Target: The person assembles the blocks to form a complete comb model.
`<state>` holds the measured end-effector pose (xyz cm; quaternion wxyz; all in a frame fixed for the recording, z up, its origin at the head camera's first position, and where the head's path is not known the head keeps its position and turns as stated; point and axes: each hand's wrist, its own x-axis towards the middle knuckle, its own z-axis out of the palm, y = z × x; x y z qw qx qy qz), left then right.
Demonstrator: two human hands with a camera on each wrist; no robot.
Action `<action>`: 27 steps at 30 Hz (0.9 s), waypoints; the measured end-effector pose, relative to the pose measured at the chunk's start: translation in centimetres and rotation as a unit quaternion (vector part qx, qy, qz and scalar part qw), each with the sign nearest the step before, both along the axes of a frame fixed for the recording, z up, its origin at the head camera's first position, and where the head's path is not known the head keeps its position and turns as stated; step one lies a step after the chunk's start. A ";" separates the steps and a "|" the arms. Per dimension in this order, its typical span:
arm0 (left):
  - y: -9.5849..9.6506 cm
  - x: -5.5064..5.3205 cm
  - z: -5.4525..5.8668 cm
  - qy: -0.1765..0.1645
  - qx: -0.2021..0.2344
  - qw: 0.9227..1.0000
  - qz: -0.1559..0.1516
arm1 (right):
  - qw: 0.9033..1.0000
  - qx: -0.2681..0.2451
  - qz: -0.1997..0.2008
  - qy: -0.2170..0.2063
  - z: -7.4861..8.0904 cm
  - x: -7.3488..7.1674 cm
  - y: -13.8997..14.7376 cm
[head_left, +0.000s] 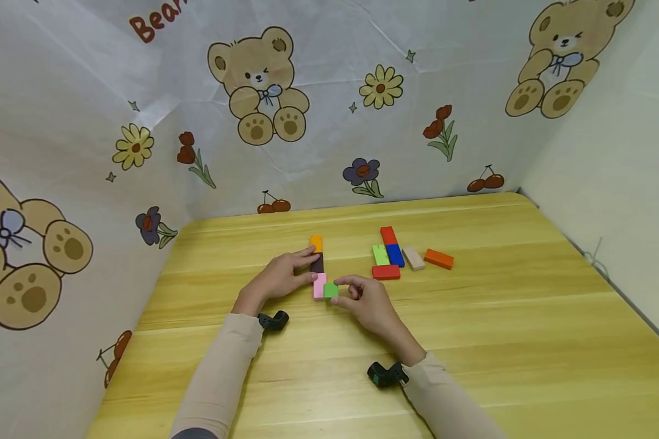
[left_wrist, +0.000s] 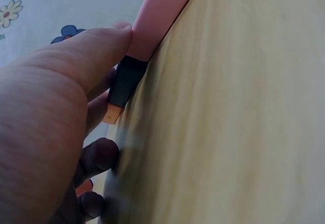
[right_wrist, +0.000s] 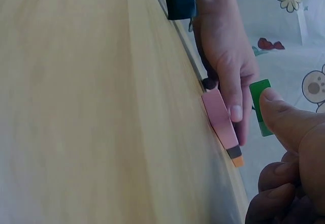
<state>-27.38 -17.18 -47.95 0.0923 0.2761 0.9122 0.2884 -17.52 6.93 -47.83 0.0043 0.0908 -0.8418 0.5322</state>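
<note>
A green block [head_left: 331, 291] is pinched between the thumb and forefinger of my right hand [head_left: 369, 303]. The right wrist view shows this green block [right_wrist: 260, 104] raised above the tabletop, beside a pink block. That pink block [head_left: 320, 286], a black block [head_left: 317, 263] and an orange-yellow block [head_left: 316, 243] lie end to end in a row. My left hand [head_left: 281, 275] is at the row's left side, its thumb touching the pink block [left_wrist: 157, 21] and its outstretched fingers near the black and orange-yellow ones. Part of the black block is hidden behind the left fingers.
To the right lies a cluster: a red block [head_left: 388, 235], a blue block [head_left: 395, 255], a lime block [head_left: 381, 255] and another red block [head_left: 386, 272]. A beige block [head_left: 414, 258] and an orange block [head_left: 439, 258] lie beyond. The wooden table [head_left: 500, 341] meets a printed cloth behind.
</note>
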 end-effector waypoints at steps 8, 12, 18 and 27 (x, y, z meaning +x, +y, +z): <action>-0.1 0.1 0.2 -0.005 0.005 1.000 -0.009 | 1.000 0.003 0.018 -0.023 -0.2 0.4 -1.8; -0.1 0.1 0.3 -0.007 0.004 1.000 -0.005 | 0.999 0.018 0.022 -0.024 0.0 0.5 -2.0; 0.1 0.1 0.4 -0.013 0.007 1.000 -0.009 | 0.999 0.035 0.021 -0.033 0.0 0.5 -1.8; -0.2 0.1 0.2 -0.014 0.004 1.000 -0.001 | 0.997 0.071 0.013 -0.021 -0.5 0.6 -2.2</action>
